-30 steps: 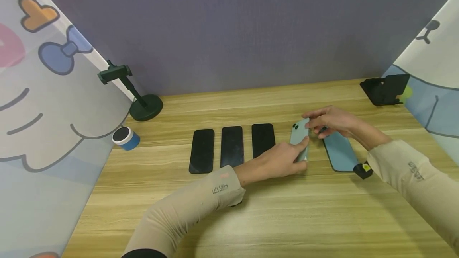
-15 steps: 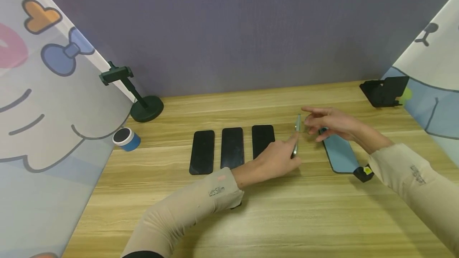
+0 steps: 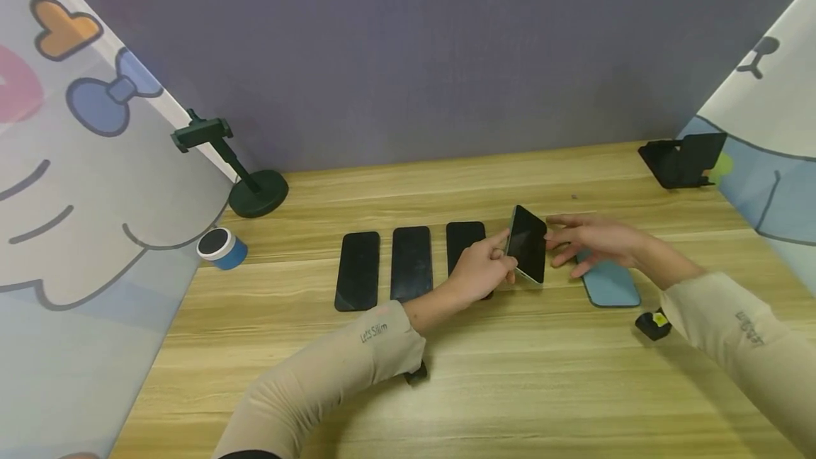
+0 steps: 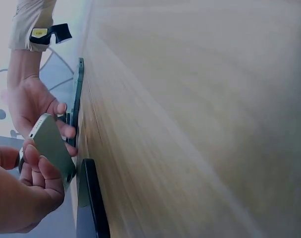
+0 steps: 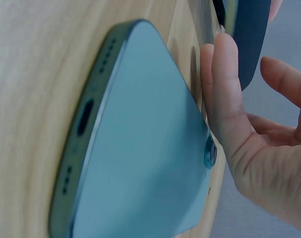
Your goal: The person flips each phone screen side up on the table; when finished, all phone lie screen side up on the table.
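With our left hand we are pinching a pale green rectangular phone with a black screen, holding it tilted over the wood-grained tabletop; our right hand is hovering beside it, fingers loosely spread, near a light-blue rounded-corner phone that is lying flat
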The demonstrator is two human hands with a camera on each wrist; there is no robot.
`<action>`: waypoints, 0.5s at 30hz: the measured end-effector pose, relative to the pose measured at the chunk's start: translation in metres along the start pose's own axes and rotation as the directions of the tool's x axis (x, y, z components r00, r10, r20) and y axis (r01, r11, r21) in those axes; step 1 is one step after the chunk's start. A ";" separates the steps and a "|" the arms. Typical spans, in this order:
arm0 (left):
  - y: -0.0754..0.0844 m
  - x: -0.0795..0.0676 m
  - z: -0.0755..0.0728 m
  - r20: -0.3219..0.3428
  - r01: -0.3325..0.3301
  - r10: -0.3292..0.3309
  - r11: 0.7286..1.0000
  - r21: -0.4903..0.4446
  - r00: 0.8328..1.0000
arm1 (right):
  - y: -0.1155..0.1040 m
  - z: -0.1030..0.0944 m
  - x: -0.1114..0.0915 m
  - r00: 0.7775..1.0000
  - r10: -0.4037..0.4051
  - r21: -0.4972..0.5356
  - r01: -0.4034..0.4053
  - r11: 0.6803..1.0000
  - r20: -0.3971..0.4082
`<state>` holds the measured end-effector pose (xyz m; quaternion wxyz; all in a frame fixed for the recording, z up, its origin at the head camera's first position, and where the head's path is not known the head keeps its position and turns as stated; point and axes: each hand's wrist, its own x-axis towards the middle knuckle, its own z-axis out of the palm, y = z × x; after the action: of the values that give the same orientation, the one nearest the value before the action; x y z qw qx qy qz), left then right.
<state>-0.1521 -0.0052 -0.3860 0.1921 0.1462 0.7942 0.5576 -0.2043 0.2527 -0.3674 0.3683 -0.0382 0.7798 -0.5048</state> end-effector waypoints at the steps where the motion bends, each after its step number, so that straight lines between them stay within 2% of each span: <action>1: 0.000 0.000 -0.001 -0.003 0.013 -0.013 0.999 -0.041 1.000 | 0.000 0.001 0.001 1.000 -0.003 0.006 0.003 1.000 0.006; 4: -0.002 0.001 -0.001 0.005 0.048 -0.048 0.990 -0.130 0.999 | 0.000 0.003 0.005 0.999 -0.033 0.042 0.032 0.999 0.015; 7: -0.006 0.001 -0.002 0.028 0.055 -0.051 0.985 -0.164 0.998 | 0.001 0.005 0.008 0.998 -0.065 0.070 0.064 0.995 0.006; 15: -0.009 0.002 -0.004 0.137 0.028 0.000 0.979 -0.202 0.991 | -0.001 0.008 0.011 0.982 -0.146 0.077 0.156 0.985 -0.124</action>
<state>-0.1560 -0.0107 -0.3934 0.2640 0.1579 0.7190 0.6232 -0.2078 0.2419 -0.3740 0.2836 -0.0513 0.7725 -0.5659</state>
